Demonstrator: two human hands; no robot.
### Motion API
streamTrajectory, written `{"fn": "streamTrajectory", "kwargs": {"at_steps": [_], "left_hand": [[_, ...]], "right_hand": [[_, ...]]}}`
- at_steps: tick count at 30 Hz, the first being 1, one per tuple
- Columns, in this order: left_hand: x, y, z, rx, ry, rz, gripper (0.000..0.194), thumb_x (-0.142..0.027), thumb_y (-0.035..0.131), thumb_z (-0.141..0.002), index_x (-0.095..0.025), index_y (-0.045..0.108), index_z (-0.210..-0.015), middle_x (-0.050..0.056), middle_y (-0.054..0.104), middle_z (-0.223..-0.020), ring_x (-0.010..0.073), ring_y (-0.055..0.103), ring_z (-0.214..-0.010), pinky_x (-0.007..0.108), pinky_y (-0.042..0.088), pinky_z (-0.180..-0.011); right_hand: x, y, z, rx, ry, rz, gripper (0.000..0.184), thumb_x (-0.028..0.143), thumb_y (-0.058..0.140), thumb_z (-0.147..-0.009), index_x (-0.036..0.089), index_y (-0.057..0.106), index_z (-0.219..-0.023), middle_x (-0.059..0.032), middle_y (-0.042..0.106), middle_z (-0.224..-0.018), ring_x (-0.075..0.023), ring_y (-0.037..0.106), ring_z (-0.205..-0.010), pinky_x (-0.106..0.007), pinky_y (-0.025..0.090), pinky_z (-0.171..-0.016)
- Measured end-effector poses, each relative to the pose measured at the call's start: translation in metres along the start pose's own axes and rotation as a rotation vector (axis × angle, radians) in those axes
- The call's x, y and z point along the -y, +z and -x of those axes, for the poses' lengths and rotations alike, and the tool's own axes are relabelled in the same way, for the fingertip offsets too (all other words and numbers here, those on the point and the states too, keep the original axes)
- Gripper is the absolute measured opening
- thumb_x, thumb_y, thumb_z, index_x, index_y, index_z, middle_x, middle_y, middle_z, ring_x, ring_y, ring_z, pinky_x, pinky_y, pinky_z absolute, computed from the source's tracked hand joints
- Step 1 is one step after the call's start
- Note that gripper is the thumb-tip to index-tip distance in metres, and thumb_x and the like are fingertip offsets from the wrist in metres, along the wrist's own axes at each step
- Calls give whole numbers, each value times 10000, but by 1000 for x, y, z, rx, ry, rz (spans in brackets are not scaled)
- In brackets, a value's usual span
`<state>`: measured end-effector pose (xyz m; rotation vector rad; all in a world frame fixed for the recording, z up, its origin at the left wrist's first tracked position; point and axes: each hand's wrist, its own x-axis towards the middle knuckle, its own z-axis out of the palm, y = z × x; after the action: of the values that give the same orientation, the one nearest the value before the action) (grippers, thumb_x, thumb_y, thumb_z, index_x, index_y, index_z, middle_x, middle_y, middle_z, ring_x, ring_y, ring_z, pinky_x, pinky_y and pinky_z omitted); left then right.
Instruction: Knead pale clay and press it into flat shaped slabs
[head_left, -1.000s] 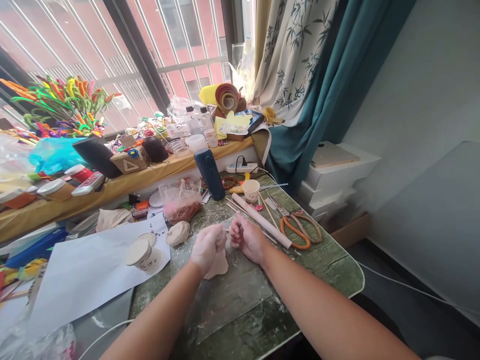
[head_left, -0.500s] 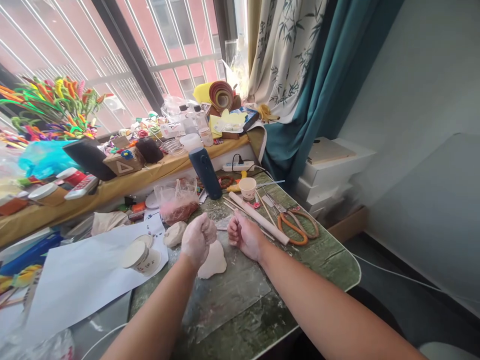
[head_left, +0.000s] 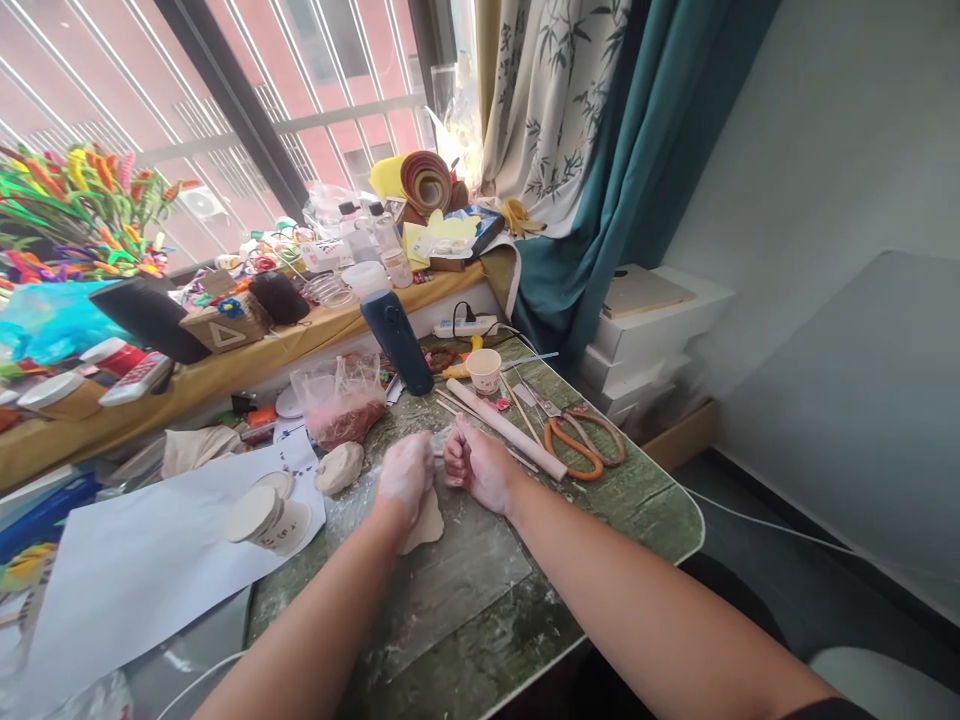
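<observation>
A pale lump of clay point(head_left: 426, 525) lies on a clear sheet point(head_left: 450, 580) on the green table. My left hand point(head_left: 405, 475), dusted white, is closed in a fist and presses down on the lump. Just to its right, my right hand point(head_left: 472, 465) is also clenched in a fist, resting on the sheet beside the clay with nothing visible in it. A second, smaller clay lump point(head_left: 337, 466) sits to the left of my left hand.
A wooden rolling pin point(head_left: 506, 428), sticks and orange-handled scissors point(head_left: 585, 445) lie right of my hands. A dark bottle point(head_left: 397, 342), paper cup point(head_left: 484, 372) and plastic bag point(head_left: 337, 400) stand behind. White paper with a tipped cup point(head_left: 266, 515) lies left. The table edge point(head_left: 675, 560) curves at right.
My left fist lifted off the clay half a second ago and has come back down onto it. My right fist stayed beside it. The camera shifted slightly right.
</observation>
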<state>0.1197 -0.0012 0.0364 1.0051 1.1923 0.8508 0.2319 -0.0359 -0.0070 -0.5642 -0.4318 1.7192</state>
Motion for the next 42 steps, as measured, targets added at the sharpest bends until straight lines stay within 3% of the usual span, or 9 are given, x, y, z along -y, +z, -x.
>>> {"fn": "streamTrajectory", "kwargs": {"at_steps": [8, 13, 26, 30, 35, 42], "left_hand": [[3, -5, 17, 182, 15, 49, 481, -484, 763, -695, -212, 383, -580, -105, 295, -438, 34, 209, -364, 185, 125, -378], [12, -18, 29, 350, 5, 111, 572, -498, 768, -683, -215, 309, -491, -96, 262, -421, 27, 201, -368, 183, 140, -379], [16, -28, 39, 292, -96, 249, 548, -441, 694, -759, -229, 243, -532, -99, 234, -428, 35, 165, -342, 174, 106, -354], [19, -26, 44, 370, -91, 225, 542, -446, 693, -756, -229, 254, -523, -99, 236, -426, 36, 176, -340, 180, 128, -370], [21, -24, 48, 426, -183, 133, 519, -425, 691, -744, -230, 271, -510, -96, 248, -412, 33, 163, -338, 185, 105, -366], [23, -28, 52, 455, -106, 221, 545, -440, 694, -754, -225, 252, -516, -95, 230, -434, 37, 177, -355, 197, 118, -388]], "right_hand": [[-1, -2, 1, 18, 3, 27, 578, 699, 606, -861, 212, 457, -588, 64, 386, -494, -95, 271, -446, -229, 256, -440], [-3, -1, 2, 14, -3, 46, 584, 708, 629, -840, 210, 463, -583, 66, 389, -503, -91, 262, -451, -228, 253, -442], [-2, 2, 7, -5, -17, 78, 577, 688, 630, -851, 211, 451, -580, 64, 383, -501, -90, 256, -452, -230, 253, -446], [-1, 2, 9, -3, -15, 80, 572, 677, 642, -850, 207, 456, -584, 60, 390, -507, -89, 266, -461, -232, 255, -456], [0, 4, 10, 5, -13, 85, 576, 681, 648, -843, 205, 460, -577, 57, 392, -507, -89, 272, -462, -232, 258, -461], [0, 4, 10, 5, -23, 97, 572, 685, 646, -841, 211, 460, -582, 60, 386, -505, -92, 257, -461, -234, 254, -455]]}}
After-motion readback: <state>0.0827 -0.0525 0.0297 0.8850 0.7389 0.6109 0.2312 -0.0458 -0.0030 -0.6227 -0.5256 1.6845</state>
